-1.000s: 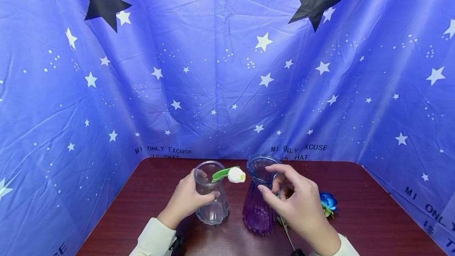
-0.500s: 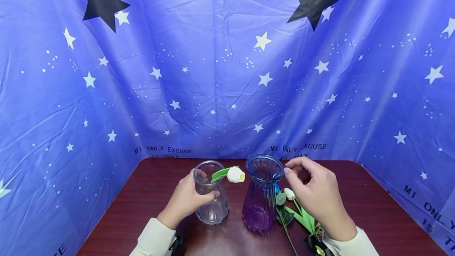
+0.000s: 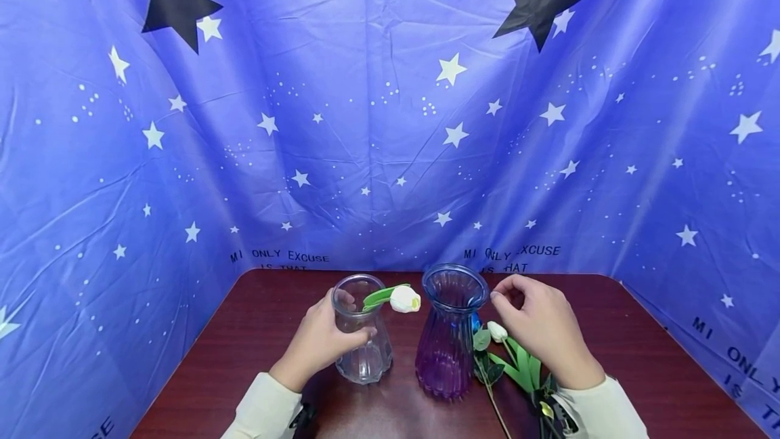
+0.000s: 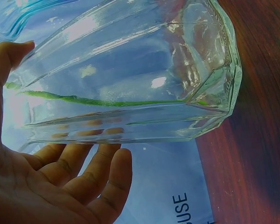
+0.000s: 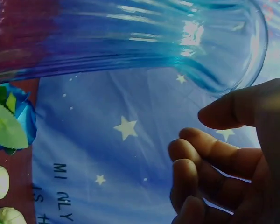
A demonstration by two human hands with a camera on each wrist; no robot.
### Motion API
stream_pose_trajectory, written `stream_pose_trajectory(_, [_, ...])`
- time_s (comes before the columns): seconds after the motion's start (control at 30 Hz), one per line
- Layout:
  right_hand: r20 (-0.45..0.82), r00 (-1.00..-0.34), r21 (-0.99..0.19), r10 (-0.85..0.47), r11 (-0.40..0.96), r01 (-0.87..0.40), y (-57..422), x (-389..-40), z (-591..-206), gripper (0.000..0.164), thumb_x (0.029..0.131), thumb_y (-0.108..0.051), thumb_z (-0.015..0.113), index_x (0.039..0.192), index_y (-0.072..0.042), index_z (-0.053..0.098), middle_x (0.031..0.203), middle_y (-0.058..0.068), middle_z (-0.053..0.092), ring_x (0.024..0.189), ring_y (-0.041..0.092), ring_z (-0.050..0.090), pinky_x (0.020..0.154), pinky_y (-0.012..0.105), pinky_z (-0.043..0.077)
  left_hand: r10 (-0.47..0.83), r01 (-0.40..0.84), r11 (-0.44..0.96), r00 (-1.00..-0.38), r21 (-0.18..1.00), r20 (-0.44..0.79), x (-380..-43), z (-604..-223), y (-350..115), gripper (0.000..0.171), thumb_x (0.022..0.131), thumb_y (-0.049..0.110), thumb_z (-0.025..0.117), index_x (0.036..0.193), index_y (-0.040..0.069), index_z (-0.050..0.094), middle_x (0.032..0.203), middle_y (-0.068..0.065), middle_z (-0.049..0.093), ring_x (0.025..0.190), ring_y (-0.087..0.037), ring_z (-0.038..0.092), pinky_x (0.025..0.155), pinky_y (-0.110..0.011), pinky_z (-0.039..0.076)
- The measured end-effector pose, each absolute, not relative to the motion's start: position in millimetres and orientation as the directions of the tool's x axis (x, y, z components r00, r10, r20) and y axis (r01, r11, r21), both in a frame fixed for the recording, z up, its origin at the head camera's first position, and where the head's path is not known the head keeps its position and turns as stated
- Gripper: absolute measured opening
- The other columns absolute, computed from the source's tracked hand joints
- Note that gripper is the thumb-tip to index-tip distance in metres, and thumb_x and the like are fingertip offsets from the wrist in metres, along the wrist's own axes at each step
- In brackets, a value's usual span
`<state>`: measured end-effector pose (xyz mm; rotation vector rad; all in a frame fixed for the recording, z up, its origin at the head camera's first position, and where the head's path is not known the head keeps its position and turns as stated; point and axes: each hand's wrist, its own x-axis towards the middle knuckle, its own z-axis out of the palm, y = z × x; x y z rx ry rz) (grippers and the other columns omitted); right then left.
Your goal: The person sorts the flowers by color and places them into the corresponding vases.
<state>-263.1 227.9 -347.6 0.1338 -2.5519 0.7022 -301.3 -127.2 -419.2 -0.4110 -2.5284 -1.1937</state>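
My left hand (image 3: 321, 339) grips a clear glass vase (image 3: 367, 360) below its rim, thumb in front and fingers round the far side. A white tulip (image 3: 405, 299) with a green leaf leans out of this vase to the right; its stem (image 4: 107, 102) shows through the glass in the left wrist view. A taller vase (image 3: 447, 358), blue at the top and purple below, stands upright to the right. Beside its rim is my right hand (image 3: 548, 324), fingers loosely bent and holding nothing. Its thumb lies very close to the rim; whether they touch I cannot tell.
Right of the purple vase lie another white tulip (image 3: 497, 332), green leaves (image 3: 521, 371) and a thin stem (image 3: 496, 408). A blue flower (image 5: 21, 116) lies behind that vase. A starry blue cloth (image 3: 390, 120) surrounds the dark red table (image 3: 244, 330).
My right hand has moved right, from in front of the purple vase's neck to beside its rim, uncovering the flowers behind. The left hand and clear vase have stayed in place.
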Motion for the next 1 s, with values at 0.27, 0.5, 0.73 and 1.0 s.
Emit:
stream_pose_trajectory(0.27, [0.375, -0.927, -0.436, -0.008, 0.881, -0.183, 235, -273, -356, 0.01, 0.095, -0.028, 0.067, 0.09, -0.022, 0.073, 0.074, -0.007, 0.064, 0.06, 0.012, 0.052, 0.058, 0.031, 0.041, 0.123, 0.381, 0.6, -0.913, 0.703, 0.389, -300, -418, -127, 0.064, 0.067, 0.047, 0.094, 0.113, 0.017, 0.06, 0.103, 0.005, 0.068, 0.096, -0.014, 0.067, 0.085, -0.038, 0.057])
stream_pose_trajectory(0.5, [0.298, -0.954, -0.427, -0.023, 0.891, -0.154, 241, -281, -367, 0.012, 0.094, -0.028, 0.068, 0.091, -0.018, 0.073, 0.076, -0.006, 0.066, 0.061, 0.013, 0.054, 0.059, 0.032, 0.042, 0.124, 0.381, 0.6, -0.913, 0.704, 0.389, -300, -419, -127, 0.065, 0.067, 0.046, 0.094, 0.113, 0.017, 0.06, 0.103, 0.004, 0.068, 0.095, -0.013, 0.066, 0.084, -0.038, 0.057])
stream_pose_trajectory(0.73, [0.247, -0.968, -0.444, -0.029, 0.885, -0.14, 245, -286, -377, 0.009, 0.089, -0.025, 0.072, 0.086, -0.016, 0.073, 0.072, -0.005, 0.065, 0.062, 0.013, 0.055, 0.06, 0.032, 0.044, 0.122, 0.382, 0.606, -0.911, 0.698, 0.394, -301, -420, -128, 0.065, 0.067, 0.046, 0.095, 0.113, 0.016, 0.061, 0.103, 0.004, 0.068, 0.096, -0.013, 0.066, 0.084, -0.037, 0.057])
stream_pose_trajectory(1.0, [0.197, -0.98, -0.431, -0.029, 0.895, -0.113, 250, -290, -383, 0.013, 0.087, -0.027, 0.075, 0.086, -0.014, 0.071, 0.073, -0.005, 0.064, 0.063, 0.014, 0.055, 0.059, 0.034, 0.043, 0.123, 0.38, 0.608, -0.913, 0.697, 0.39, -302, -419, -128, 0.064, 0.066, 0.048, 0.094, 0.111, 0.016, 0.061, 0.102, 0.004, 0.068, 0.094, -0.014, 0.066, 0.083, -0.037, 0.056])
